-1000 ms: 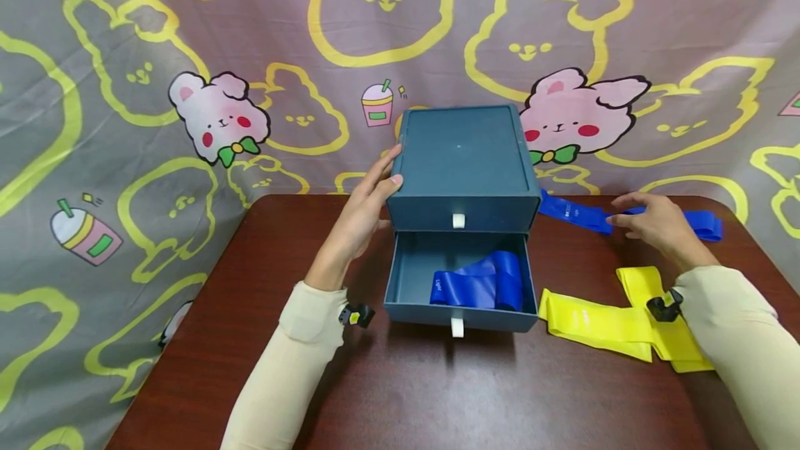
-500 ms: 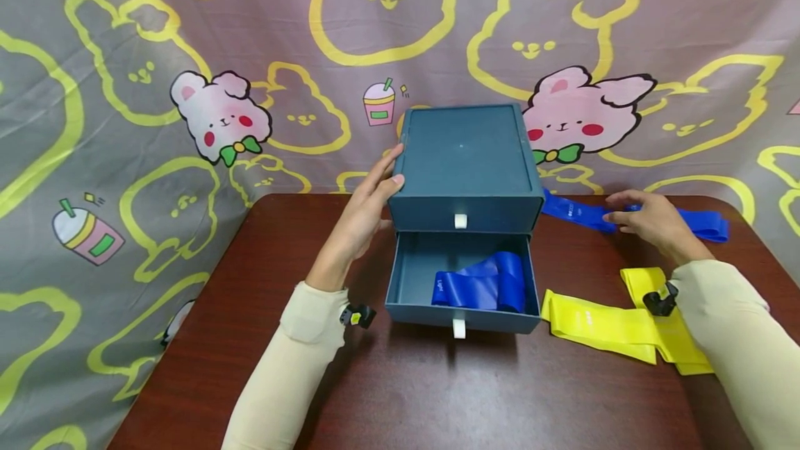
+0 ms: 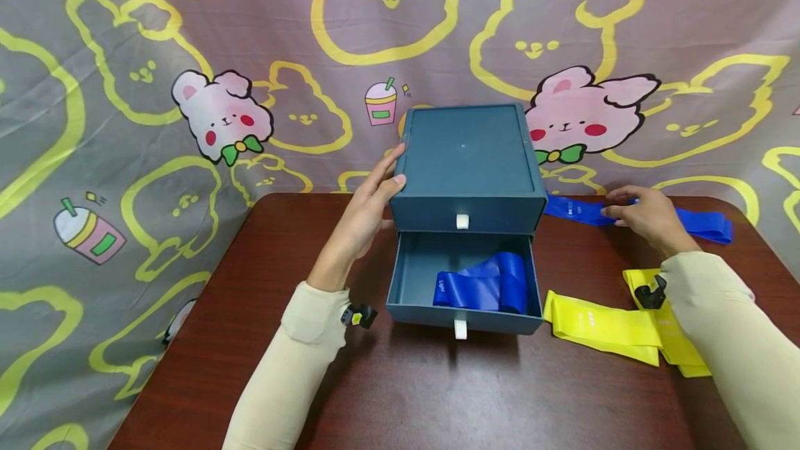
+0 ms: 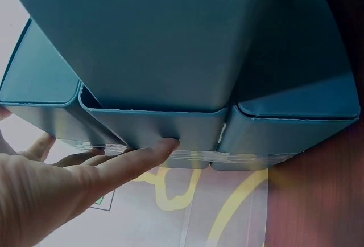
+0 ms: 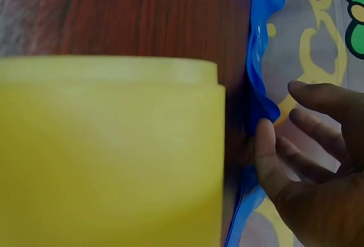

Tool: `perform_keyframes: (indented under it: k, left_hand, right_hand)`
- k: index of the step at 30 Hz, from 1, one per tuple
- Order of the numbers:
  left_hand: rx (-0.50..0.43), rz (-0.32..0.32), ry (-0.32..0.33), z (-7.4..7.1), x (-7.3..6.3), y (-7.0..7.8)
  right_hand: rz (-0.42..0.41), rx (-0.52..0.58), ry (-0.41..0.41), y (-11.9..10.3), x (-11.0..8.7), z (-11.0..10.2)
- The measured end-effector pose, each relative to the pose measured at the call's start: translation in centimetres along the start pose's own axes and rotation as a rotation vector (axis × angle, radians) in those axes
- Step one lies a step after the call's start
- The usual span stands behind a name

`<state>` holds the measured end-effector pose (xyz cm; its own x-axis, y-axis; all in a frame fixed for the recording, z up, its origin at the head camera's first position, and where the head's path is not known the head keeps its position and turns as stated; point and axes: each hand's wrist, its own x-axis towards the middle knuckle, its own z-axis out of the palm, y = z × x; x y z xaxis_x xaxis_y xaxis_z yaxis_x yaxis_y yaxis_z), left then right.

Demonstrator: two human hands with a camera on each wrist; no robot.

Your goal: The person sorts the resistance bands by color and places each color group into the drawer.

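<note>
A blue-grey two-drawer box [image 3: 465, 151] stands mid-table, its lower drawer [image 3: 412, 276] pulled out. Inside that drawer lies a folded blue resistance band [image 3: 481, 287] printed "Light". My left hand [image 3: 357, 217] rests against the box's left side; in the left wrist view its thumb [image 4: 153, 155] presses the side wall with the fingers extended. At the back right, my right hand [image 3: 646, 217] is over another blue band [image 3: 575, 210]. In the right wrist view the right thumb [image 5: 267, 144] is right at the band's edge, the other fingers spread apart from it.
Yellow resistance bands [image 3: 603, 325] lie crossed on the brown table [image 3: 475, 394] right of the drawer, partly under the right forearm. A yellow band also fills much of the right wrist view. A patterned curtain [image 3: 300, 19] hangs behind the table.
My right hand has moved slightly left and farther back, coming lower over the blue band. The left hand stays against the box. The head view has shifted a little.
</note>
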<state>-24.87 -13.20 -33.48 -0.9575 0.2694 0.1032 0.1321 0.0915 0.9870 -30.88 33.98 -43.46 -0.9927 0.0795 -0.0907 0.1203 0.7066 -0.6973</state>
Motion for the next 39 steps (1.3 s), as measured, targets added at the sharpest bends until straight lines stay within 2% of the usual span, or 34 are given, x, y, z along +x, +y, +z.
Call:
perform_keyframes:
  k: [5,9,15,19,25,32,39]
  left_hand:
    - [0.002,0.001,0.0,-0.1,0.0,-0.1]
    - [0.0,0.002,-0.001,-0.1,0.1,-0.1]
    - [0.0,0.008,-0.008,-0.1,0.1,-0.1]
    - [-0.002,0.011,-0.007,-0.1,0.1,-0.2]
    - [-0.008,0.014,-0.006,-0.1,0.1,-0.2]
    - [0.001,0.01,-0.004,-0.1,0.2,-0.2]
    - [-0.005,0.009,-0.001,0.0,0.1,-0.1]
  right_hand:
    - [0.021,0.051,0.014,-0.3,0.5,0.5]
    - [0.007,0.074,0.007,-0.5,0.8,0.9]
    - [-0.047,-0.005,0.007,-0.8,0.9,1.2]
    - [-0.067,-0.015,0.001,-0.9,1.0,1.4]
    - [-0.069,-0.026,0.018,-0.8,1.0,1.5]
    - [-0.04,-0.039,-0.002,-1.0,0.7,1.0]
    - [-0.057,-0.068,0.002,-1.0,0.6,0.8]
